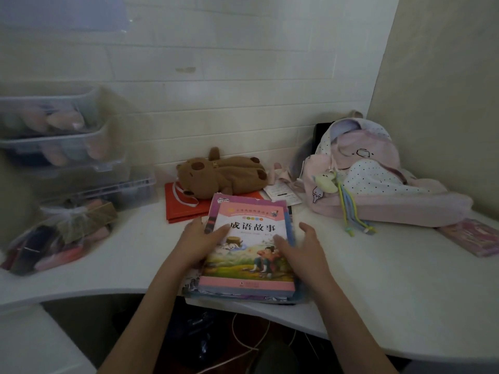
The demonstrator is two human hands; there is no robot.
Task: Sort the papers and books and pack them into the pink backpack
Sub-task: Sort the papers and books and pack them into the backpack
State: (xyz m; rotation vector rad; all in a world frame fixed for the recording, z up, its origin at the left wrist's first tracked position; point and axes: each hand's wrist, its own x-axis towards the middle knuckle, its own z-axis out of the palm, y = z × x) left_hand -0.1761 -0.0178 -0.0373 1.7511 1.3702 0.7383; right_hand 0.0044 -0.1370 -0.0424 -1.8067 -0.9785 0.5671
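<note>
The books (249,249) lie in a stack at the front of the white desk (391,292), and the near end of the stack hangs a little over the curved front edge. The top book has a pink cover with a picture on it. Behind the stack you have a red folder (181,209), with a brown plush toy (220,175) lying on it against the wall. To your right, the pink backpack (378,179) leans in the corner, well apart from the stack, and the bare desk between them gives room to move. A pink flat box (471,237) lies near the right edge. To your left stand clear plastic boxes (62,147) and a plastic bag (54,238) with things inside.

Your left hand (201,242) rests on the left side of the stack, fingers straight, fingertips on the top cover. Your right hand (302,252) is at the right side of the stack, fingers relaxed and spread, thumb on the cover. Neither hand grips anything. Both forearms reach forward from the bottom of the view.
</note>
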